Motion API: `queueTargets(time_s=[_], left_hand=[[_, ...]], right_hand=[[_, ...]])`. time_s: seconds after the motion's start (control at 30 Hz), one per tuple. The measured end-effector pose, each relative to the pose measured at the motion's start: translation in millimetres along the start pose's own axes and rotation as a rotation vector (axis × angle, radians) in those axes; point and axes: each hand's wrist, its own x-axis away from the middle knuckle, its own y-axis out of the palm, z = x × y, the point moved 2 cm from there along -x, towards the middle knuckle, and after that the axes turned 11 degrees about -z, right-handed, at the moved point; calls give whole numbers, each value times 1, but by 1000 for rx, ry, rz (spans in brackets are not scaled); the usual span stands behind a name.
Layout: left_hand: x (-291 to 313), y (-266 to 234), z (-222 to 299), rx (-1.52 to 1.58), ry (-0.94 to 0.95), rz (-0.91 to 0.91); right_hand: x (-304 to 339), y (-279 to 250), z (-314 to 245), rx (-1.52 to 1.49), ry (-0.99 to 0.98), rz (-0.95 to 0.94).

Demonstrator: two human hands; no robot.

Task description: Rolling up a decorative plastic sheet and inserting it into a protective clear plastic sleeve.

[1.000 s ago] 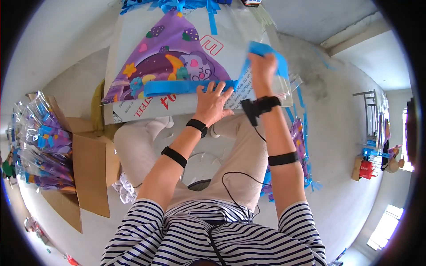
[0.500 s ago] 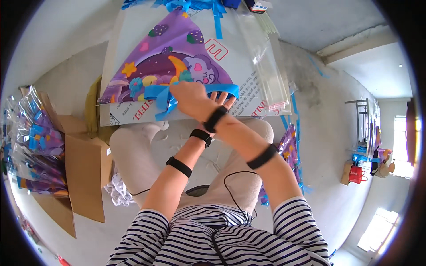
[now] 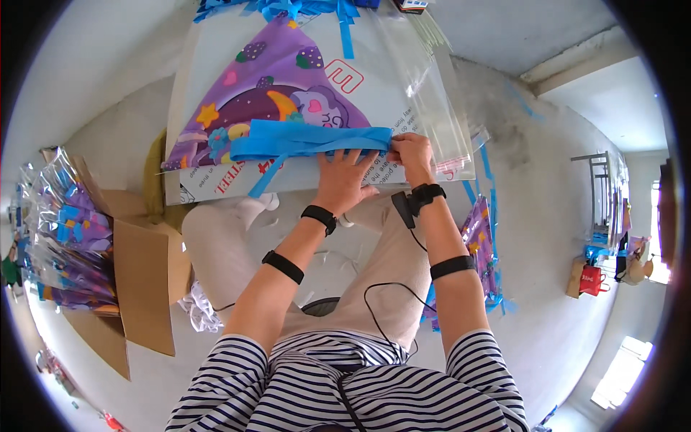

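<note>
Across the lower edge of a purple patterned triangle of thin fabric or film (image 3: 270,93) lies a long blue ribbon (image 3: 309,138), folded back and forth in flat layers. One tail of it hangs down on the left. My left hand (image 3: 347,176) has its fingers stretched out over the ribbon's lower edge, tips pressing on it. At the ribbon's right end my right hand (image 3: 412,155) pinches the fold between thumb and fingers. Both rest over a pale printed board (image 3: 216,183) in front of my knees.
More blue ribbons (image 3: 288,9) lie heaped at the board's far edge. Clear plastic sleeves (image 3: 432,108) are stacked on its right side. At left stands an open cardboard box (image 3: 147,266) beside bagged purple pieces (image 3: 75,230). Another purple piece (image 3: 479,230) hangs right of my knee.
My right hand has swung from the ribbon's left side to its right end, laying the strip out flat. My left hand, earlier partly hidden beneath, now lies on the ribbon.
</note>
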Motion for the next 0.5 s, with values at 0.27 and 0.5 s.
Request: queueTargets(time_s=[0.27, 0.5], left_hand=[[2, 0, 0, 43, -1, -29], [3, -2, 3, 98, -11, -12]], right_hand=[[-7, 12, 1, 350, -126, -29], [-12, 15, 8, 408, -120, 9]])
